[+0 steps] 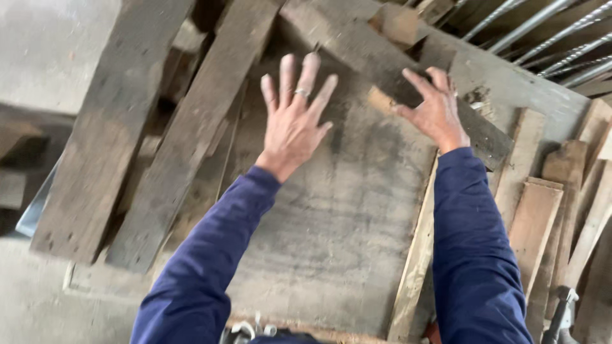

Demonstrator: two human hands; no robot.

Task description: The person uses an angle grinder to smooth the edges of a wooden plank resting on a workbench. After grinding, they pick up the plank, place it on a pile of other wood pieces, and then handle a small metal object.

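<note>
left hand: open, fingers spread over grey board | right hand: gripping small wood block at dark plank edge | loose planks crowd left of hands

A concrete floor carries a heap of old planks, with a wide grey board lying on top

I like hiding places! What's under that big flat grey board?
A pale wooden strip shows along the big grey board's right edge, and planks lie beside its left. Whatever lies beneath its middle is covered.
</note>
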